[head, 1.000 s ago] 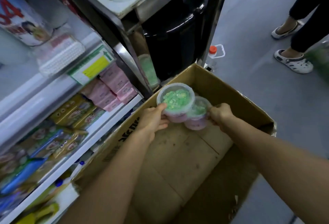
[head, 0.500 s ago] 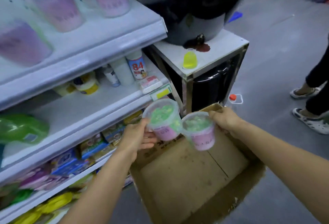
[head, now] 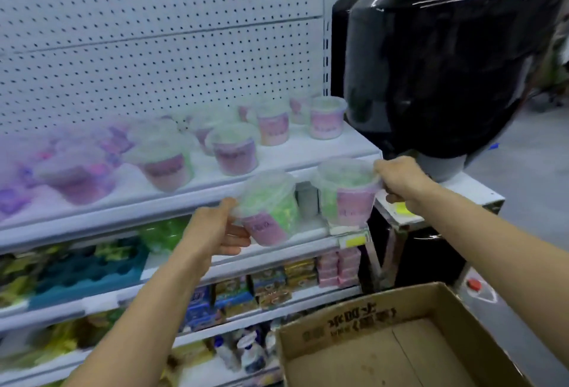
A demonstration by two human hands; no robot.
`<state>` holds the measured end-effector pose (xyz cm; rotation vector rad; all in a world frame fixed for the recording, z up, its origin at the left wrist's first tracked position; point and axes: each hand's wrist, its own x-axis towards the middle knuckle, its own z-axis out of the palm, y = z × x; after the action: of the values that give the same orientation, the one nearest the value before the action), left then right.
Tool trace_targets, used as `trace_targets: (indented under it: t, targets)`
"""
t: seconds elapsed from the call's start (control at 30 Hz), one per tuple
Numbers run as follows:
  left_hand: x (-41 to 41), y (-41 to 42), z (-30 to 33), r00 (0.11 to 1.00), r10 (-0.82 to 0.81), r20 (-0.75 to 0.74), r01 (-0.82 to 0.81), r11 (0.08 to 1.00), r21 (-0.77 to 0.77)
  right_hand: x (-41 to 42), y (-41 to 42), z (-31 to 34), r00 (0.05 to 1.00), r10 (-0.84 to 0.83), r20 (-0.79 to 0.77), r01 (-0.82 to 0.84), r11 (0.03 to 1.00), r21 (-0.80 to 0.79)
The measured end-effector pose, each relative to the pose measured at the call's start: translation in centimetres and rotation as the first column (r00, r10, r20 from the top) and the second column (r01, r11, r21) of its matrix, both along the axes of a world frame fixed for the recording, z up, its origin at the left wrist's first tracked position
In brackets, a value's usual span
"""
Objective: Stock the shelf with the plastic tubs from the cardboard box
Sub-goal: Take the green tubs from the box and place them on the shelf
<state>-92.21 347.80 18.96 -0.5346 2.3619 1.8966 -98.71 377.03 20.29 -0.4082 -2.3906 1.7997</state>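
Observation:
My left hand grips a clear plastic tub with green contents and a pink label. My right hand grips a second such tub by its rim. Both tubs hang in the air just in front of the white shelf, slightly below its front edge. Several like tubs stand on that shelf before a pegboard back. The cardboard box sits open at the lower right; the part of its floor in view is bare.
A large black shiny container stands on a white stand right of the shelf. Lower shelves hold boxed goods, pink packs and bottles. Grey floor lies at the far right.
Both hands have lifted the two tubs out of the box and up to shelf height. My view has swung upward from the box to the shelf.

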Motion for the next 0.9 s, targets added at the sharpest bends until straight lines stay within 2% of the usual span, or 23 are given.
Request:
trace_targets:
  t: [0.1, 0.23, 0.57, 0.7, 0.73, 0.77, 0.8, 0.83, 0.87, 0.9]
  targets:
    - [-0.1, -1.7, 1.2, 0.999, 0.041, -0.027, -0.041, 0.999, 0.011, -2.1, -2.5, 3.2, 0.999, 0.000, -0.052, -0.009, 0.987, -0.162]
    - [-0.5, -2.4, 2.4, 0.995, 0.064, -0.071, -0.061, 0.997, 0.038, -5.9, -5.9, 5.4, 0.998, 0.032, -0.047, -0.045, 0.945, -0.323]
    - [-1.8, -3.4, 3.5, 0.993, 0.077, -0.091, -0.073, 0.996, 0.047, -12.5, -9.8, 4.3, 0.996, 0.088, 0.032, -0.075, 0.954, -0.290]
    - [-2.4, -3.2, 3.8, 0.995, 0.070, -0.077, -0.067, 0.997, 0.049, -13.4, -9.2, 3.7, 0.991, 0.113, 0.075, -0.101, 0.983, -0.153]
    - [-2.5, -3.0, 4.0, 0.995, 0.069, -0.078, -0.065, 0.997, 0.049, -13.4, -9.0, 3.8, 0.992, 0.105, 0.069, -0.103, 0.994, -0.018]
    - [-2.6, -2.9, 4.0, 0.995, 0.066, -0.079, -0.062, 0.997, 0.051, -13.2, -8.7, 3.8, 0.995, 0.092, 0.033, -0.097, 0.976, 0.193]
    - [-2.8, -2.7, 4.1, 0.995, 0.060, -0.077, -0.056, 0.997, 0.051, -12.8, -8.5, 3.9, 0.993, 0.098, -0.060, -0.069, 0.926, 0.372]
    - [-2.9, -2.5, 4.1, 0.996, 0.054, -0.075, -0.050, 0.997, 0.052, -12.0, -8.5, 4.1, 0.968, 0.155, -0.197, -0.046, 0.881, 0.470]
    - [-3.0, -2.2, 4.1, 0.996, 0.047, -0.075, -0.044, 0.998, 0.051, -10.6, -8.6, 4.3, 0.911, 0.269, -0.312, -0.078, 0.856, 0.511]
    - [-3.2, -1.8, 4.2, 0.996, 0.037, -0.076, -0.034, 0.998, 0.046, -8.8, -8.8, 4.7, 0.823, 0.426, -0.376, -0.189, 0.829, 0.526]
